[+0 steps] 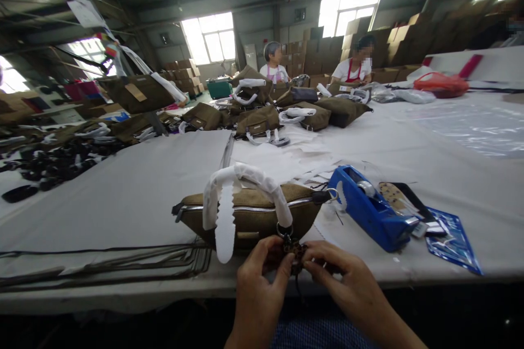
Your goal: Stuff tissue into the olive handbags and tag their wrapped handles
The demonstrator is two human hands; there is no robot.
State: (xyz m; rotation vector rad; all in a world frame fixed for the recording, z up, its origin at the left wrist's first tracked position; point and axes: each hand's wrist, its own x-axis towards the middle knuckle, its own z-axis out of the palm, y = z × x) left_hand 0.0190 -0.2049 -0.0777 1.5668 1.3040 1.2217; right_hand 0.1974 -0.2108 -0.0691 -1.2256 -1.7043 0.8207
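Note:
An olive-brown handbag (249, 200) with a silver zipper sits at the table's front edge. Its handle (262, 180) is wrapped in white paper, and a white serrated strip (225, 223) hangs over the front. At the ring by the handle's right end, a small dark brown patterned charm (295, 251) dangles. My left hand (262, 272) pinches it from the left, thumb and fingers closed. From the right, my right hand (344, 272) closes its thumb and fingertips on the same charm. The fingers partly hide the charm's shape.
Right of the bag stand a blue tape dispenser (370, 210), a phone-like black item (409, 199) and a blue plastic packet (454, 240). Dark straps (123, 264) lie at the front left. Several bags (257, 120) are piled farther back, where two people work.

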